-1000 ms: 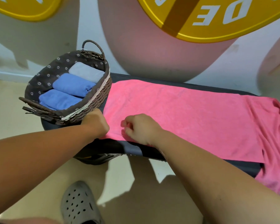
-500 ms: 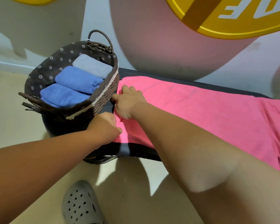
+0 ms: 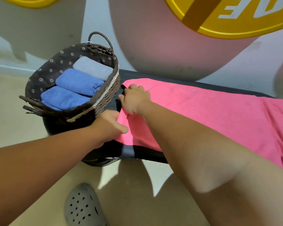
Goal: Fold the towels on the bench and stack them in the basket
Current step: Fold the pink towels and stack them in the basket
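Both hands on the pink towel (image 3: 203, 115), spread over the bench (image 3: 153, 156): left hand (image 3: 109, 123) pinching its near corner, right hand (image 3: 134, 99) gripping the far edge w/ curled fingers. Wicker basket (image 3: 104, 97) just left of 'em, 3 folded towels inside.

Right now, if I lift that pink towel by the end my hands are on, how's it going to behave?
Probably floppy: the pink towel lies flat along the bench and its far end droops over the edge, so it should sag between your left hand and right hand. Its terry-looking surface likely grips rather than slips. Being long, it may drag.
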